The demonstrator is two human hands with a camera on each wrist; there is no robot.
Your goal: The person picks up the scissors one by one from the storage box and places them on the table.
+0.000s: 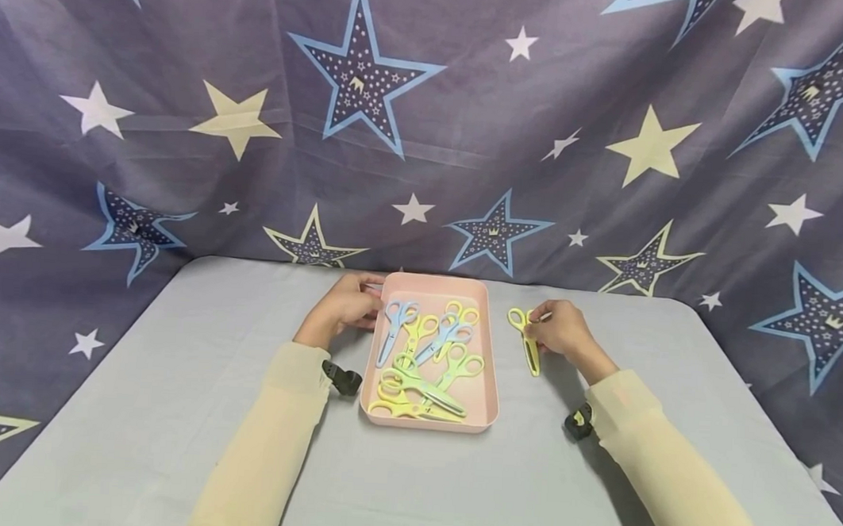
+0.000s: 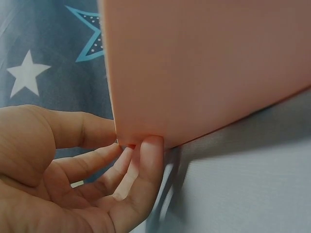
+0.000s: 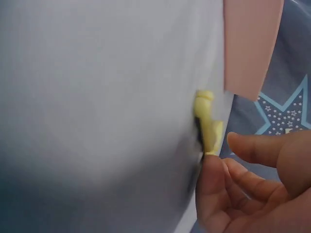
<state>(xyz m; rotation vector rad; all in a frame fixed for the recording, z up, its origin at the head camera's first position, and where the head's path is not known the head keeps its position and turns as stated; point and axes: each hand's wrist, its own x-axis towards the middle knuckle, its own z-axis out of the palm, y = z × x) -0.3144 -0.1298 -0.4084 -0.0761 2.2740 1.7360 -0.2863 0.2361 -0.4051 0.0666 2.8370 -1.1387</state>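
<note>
A pink tray (image 1: 430, 425) stands on the table with several pairs of small scissors in it, yellow, green and blue. At its far left corner my left hand (image 1: 348, 300) touches the outside wall with fingertips; in the left wrist view, bent fingers (image 2: 152, 150) rest low on that wall. To the right of the tray, my right hand (image 1: 563, 328) pinches a pair of yellow scissors (image 1: 532, 355) by its handle loops, blade towards me. These scissors (image 3: 206, 119) look blurred in the right wrist view, partly hidden by the fingertips.
Grey cloth covers the table (image 1: 424, 493). A dark star-patterned curtain (image 1: 457, 122) hangs right behind its far edge. Each wrist carries a small black camera, the left one (image 1: 344, 380) close to the tray's left wall.
</note>
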